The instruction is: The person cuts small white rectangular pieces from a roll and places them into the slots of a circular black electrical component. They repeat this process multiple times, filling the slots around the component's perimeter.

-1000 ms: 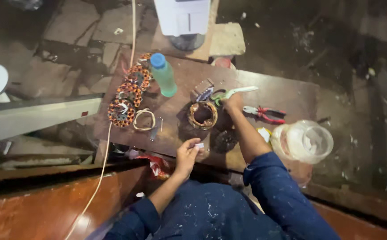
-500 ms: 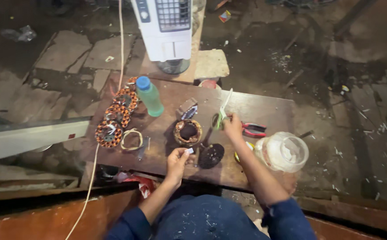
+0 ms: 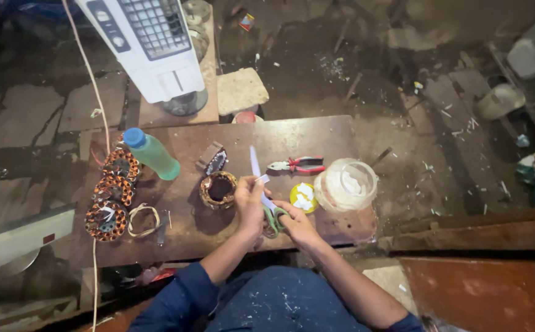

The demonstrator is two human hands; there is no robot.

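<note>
My left hand pinches a narrow white paper strip that stands up over the brown table. Beside it, my right hand grips green-handled scissors, whose blades lie along the lower part of the strip. Just left of my left hand a round stator ring with copper windings rests on the table. Whether the blades are cutting the strip is hard to tell.
Red-handled pliers, a yellow lid and a clear plastic jar lie to the right. A green bottle with a blue cap and a row of copper-wound stators sit left. A white fan unit stands beyond the table.
My right hand has come back from the far side of the table with the scissors. Both hands now meet near the table's front edge around the white strip.
</note>
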